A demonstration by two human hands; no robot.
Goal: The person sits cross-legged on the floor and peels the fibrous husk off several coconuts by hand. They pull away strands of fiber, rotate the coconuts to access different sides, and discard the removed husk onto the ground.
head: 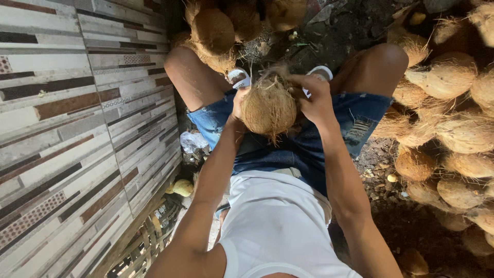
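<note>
Between the knees, the left hand is cupping the husked coconut while right hand fingers are pinching fibres at its top

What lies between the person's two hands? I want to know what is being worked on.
In the head view, a hairy brown coconut sits between the left hand and the right hand, both touching it, above the lap.

No labels, signs or screens show anywhere. The one likely package is a crumpled clear plastic bag, whitish and shapeless, lying on the ground just beside the tiled wall, at its lower edge. It is dim and partly hidden there, so it may be only a loose plastic scrap.
</note>
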